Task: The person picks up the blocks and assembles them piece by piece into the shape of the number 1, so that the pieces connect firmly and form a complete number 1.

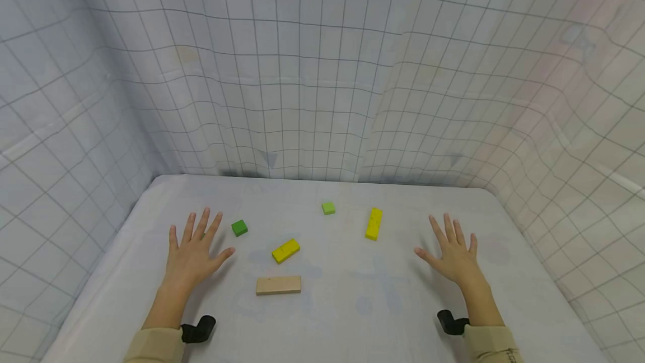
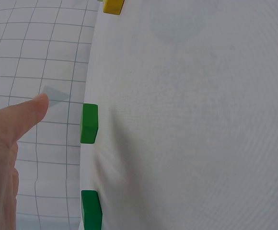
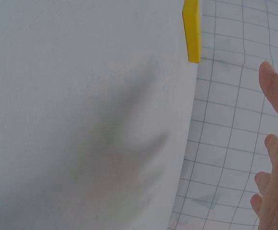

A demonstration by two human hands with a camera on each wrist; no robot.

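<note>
Green rectangular block (image 1: 239,228) lies on the white table (image 1: 353,324) just beside the left hand (image 1: 190,258), whose fingers spread wide and straight; a darker green block (image 2: 91,211) lies near it. The right hand (image 1: 457,259), fingers likewise spread, is nearest a long yellow block (image 1: 373,224). A pale wood-coloured block (image 1: 279,285) lies between the hands.

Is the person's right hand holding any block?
No, the right hand has spread, empty fingers, and the nearest yellow block lies apart from it.

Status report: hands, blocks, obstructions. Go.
Left hand, right hand empty, fingers spread. Yellow block nearest right hand, untouched. Dark green block mostly hidden behind left hand in head view.
</note>
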